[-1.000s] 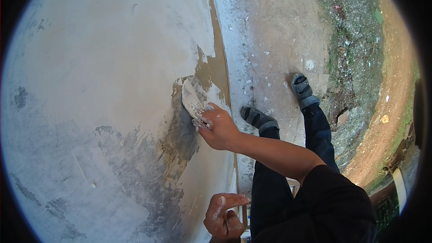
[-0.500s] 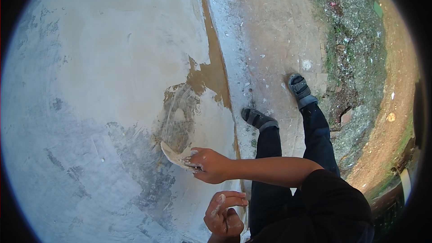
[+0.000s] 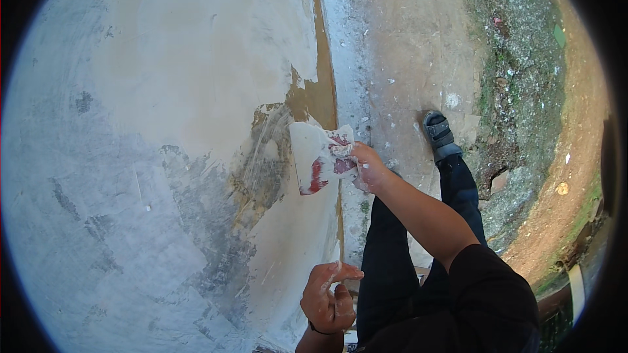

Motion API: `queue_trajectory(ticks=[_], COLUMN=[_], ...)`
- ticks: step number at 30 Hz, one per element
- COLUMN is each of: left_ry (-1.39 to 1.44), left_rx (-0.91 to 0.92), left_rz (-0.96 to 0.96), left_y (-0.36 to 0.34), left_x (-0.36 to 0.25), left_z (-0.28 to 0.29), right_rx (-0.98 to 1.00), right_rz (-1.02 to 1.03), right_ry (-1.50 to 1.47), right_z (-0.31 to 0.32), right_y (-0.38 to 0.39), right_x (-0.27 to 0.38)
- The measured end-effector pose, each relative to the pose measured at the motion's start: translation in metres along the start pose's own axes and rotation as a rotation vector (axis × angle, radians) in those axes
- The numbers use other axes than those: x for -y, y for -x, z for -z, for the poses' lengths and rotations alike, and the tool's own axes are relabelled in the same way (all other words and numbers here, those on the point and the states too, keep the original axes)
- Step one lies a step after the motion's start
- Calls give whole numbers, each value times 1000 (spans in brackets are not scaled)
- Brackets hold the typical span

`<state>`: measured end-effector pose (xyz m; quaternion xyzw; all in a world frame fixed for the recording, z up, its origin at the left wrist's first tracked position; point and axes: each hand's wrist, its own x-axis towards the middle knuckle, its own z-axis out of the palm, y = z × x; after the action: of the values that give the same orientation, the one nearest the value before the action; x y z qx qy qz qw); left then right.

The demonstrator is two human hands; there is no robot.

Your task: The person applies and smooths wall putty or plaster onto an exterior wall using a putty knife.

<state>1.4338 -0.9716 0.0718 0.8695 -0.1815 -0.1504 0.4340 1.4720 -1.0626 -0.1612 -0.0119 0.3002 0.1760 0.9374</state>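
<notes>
My right hand (image 3: 370, 167) is closed around the handle end of a wide putty scraper (image 3: 307, 150), its red surface largely smeared with white putty. The scraper's straight edge faces left, in front of the wall (image 3: 190, 72); whether it touches the wall I cannot tell. Left of the blade is a grey, streaked patch (image 3: 265, 157), and above it runs a bare brown strip (image 3: 320, 95) along the wall's bottom edge. Lower down, my left hand (image 3: 329, 297) is loosely curled, with a gap between thumb and fingers. White putty marks its fingers, and no object shows in it.
Beside the wall lies a concrete walkway (image 3: 418, 46) spotted with white splashes. My sandalled foot (image 3: 439, 134) stands on it; the other foot is hidden behind my right arm. Farther right come a mossy, rubble-strewn strip (image 3: 523, 78) and orange-brown dirt (image 3: 582, 91).
My right hand has moved up and right with the scraper, away from the lower end of the grey patch, and the blade's putty-smeared face now shows. The left hand has barely moved.
</notes>
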Motion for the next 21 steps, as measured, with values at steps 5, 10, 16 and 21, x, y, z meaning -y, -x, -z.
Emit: queue_trajectory(ticks=[5,10,16,21], left_ry=[-72,-10,130,161], left_rx=[-14,-156,-201,-220], left_rz=[107,367,659,727], left_y=[-1,-10,-18,-16], left_x=[27,38,76,87], left_z=[1,-7,-20,-15], right_rx=[-142,-207,-224,-349], right_rz=[0,101,168,128], right_ry=[7,2,78,336], right_z=[-14,-26,-33,-28], right_y=[-7,-12,-22,-33], right_x=[-5,-19,-40,-35])
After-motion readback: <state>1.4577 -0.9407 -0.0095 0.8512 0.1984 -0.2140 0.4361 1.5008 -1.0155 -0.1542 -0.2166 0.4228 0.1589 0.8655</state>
